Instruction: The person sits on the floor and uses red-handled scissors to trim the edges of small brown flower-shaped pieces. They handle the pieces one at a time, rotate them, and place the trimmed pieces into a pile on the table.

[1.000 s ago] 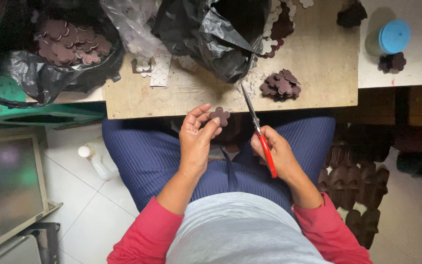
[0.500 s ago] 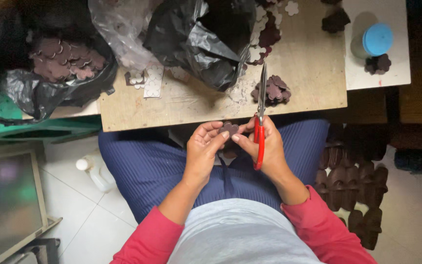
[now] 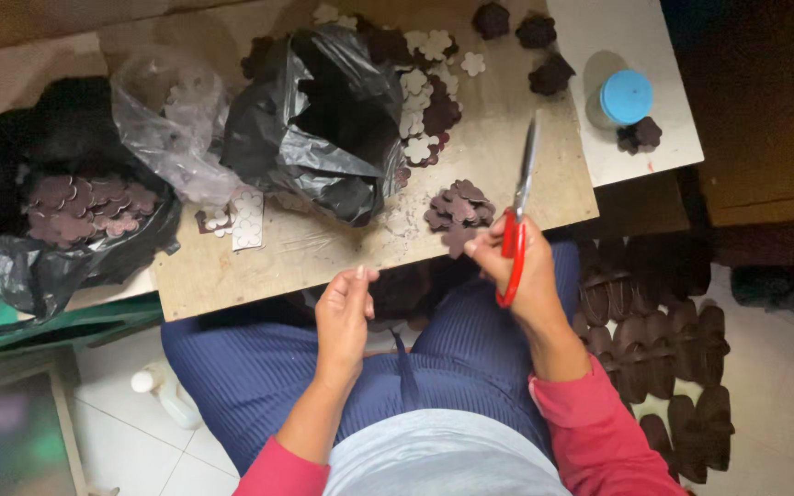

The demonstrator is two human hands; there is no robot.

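Head view shows our right hand [image 3: 530, 276] gripping the red-handled scissors [image 3: 518, 211], fingers wrapped around the handles, blades closed and pointing far over the tabletop [image 3: 323, 248]. Its thumb and forefinger seem to pinch a brown flower-shaped cutout [image 3: 459, 241] beside the small pile of cutouts [image 3: 459, 204]. Our left hand [image 3: 344, 317] hovers near the edge, fingers curled loosely, holding nothing we can see. We judge the cutouts light, thin and flexible, best pinched by a petal.
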